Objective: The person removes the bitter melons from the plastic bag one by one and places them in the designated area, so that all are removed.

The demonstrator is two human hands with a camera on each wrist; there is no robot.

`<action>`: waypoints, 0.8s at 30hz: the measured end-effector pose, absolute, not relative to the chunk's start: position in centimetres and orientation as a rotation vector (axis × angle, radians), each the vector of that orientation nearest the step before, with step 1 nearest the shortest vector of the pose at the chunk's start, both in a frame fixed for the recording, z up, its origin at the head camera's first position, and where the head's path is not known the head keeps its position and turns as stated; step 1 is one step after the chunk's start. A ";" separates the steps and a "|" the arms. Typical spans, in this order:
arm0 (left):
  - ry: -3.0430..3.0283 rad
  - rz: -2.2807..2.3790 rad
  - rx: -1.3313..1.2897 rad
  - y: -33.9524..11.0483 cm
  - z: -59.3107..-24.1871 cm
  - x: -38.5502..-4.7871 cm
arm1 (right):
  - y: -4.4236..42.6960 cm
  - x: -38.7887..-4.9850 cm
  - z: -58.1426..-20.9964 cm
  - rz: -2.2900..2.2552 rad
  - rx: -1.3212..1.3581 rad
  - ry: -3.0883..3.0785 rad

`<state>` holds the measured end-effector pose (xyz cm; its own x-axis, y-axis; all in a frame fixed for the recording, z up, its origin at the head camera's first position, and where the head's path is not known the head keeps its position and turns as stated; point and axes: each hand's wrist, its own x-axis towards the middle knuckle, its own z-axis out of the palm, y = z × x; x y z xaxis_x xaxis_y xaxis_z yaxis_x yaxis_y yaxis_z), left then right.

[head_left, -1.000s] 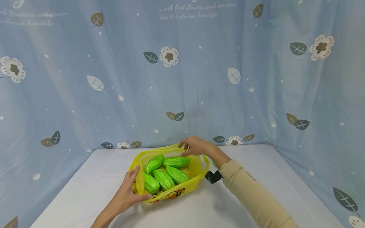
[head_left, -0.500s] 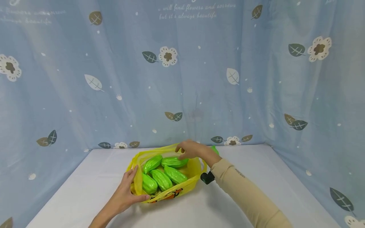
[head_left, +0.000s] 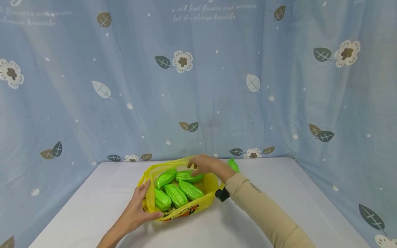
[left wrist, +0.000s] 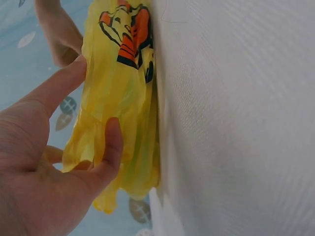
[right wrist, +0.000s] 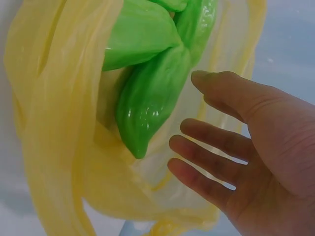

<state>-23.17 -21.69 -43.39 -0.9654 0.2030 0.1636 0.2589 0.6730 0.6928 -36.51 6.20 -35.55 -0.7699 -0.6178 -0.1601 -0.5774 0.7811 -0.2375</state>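
A yellow plastic bag (head_left: 203, 207) lies with its mouth open on the white table, several green bitter melons (head_left: 190, 190) inside it. My left hand (head_left: 134, 210) grips the bag's left side, fingers at the rim and thumb along the front. In the left wrist view, the fingers of that hand (left wrist: 47, 162) bend round the yellow film. Over the bag's far right part hovers my right hand (head_left: 203, 164), holding nothing. The right wrist view shows its fingers (right wrist: 209, 167) loosely bent and apart, beside a bitter melon (right wrist: 152, 93) without visible contact.
Another bitter melon (head_left: 233, 165) lies outside the bag, behind the right forearm. A blue curtain (head_left: 198, 86) with leaves and flowers hangs behind and beside the white table (head_left: 242, 224). A black device (head_left: 222, 195) sits under the right wrist.
My right hand has drifted left and slightly down over the bag. The bitter melon outside the bag has come into fuller view behind the forearm. The left hand keeps its hold.
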 end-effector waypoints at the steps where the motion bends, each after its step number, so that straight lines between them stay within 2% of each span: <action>1: -2.810 -1.180 -0.385 -21.7 -43.4 -23.2 | 6.1 -36.6 -35.7 -0.253 -0.943 2.746; 24: -2.800 -1.126 -0.409 -21.6 -43.4 -23.1 | 4.4 -36.9 -37.1 -0.237 -0.938 2.728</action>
<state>-23.11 -21.55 -43.39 -0.9595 0.2107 0.1870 0.2815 0.6914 0.6653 -36.90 4.36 -37.12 -0.7628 -0.6217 -0.1777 -0.5817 0.7798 -0.2312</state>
